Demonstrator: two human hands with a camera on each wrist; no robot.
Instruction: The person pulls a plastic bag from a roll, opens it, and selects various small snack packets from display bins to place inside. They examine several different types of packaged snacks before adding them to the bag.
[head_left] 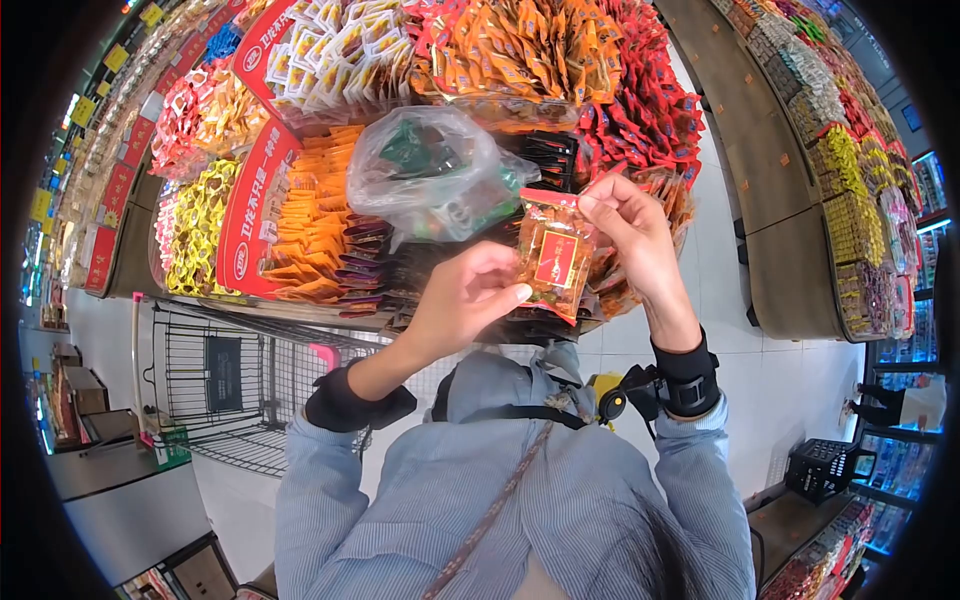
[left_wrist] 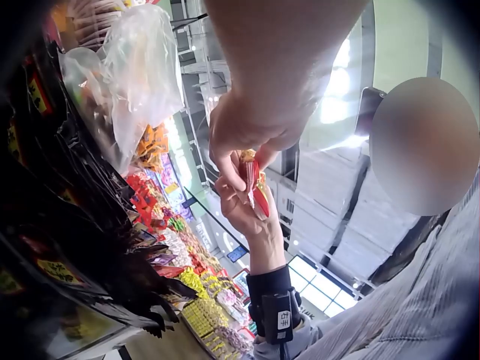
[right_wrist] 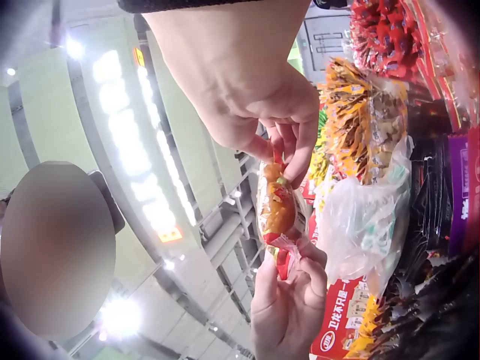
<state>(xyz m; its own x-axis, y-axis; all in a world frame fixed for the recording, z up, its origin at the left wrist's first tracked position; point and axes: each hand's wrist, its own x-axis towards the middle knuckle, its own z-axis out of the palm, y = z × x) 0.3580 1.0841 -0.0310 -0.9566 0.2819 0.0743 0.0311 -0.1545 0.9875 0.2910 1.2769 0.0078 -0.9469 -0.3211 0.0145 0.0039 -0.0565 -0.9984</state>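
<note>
Both hands hold a small clear snack packet [head_left: 556,262] with red ends and a red label framed in gold. My left hand [head_left: 468,300] pinches its left side near the lower end, thumb in front. At the upper right corner, my right hand [head_left: 634,228] pinches the packet between thumb and fingers. From the right wrist view, the packet [right_wrist: 276,206] is plump with brownish-orange food and spans the gap between the two hands. Just beyond the hands, a translucent plastic bag [head_left: 425,185] with green and other items inside lies on the snack display.
Piled snack packets surround the bag: orange ones [head_left: 325,215], white ones [head_left: 340,50] and red ones [head_left: 640,110]. Red sign boards [head_left: 250,215] divide the bins. A shopping cart [head_left: 230,375] stands to the left, and another shelf [head_left: 780,230] runs along the right.
</note>
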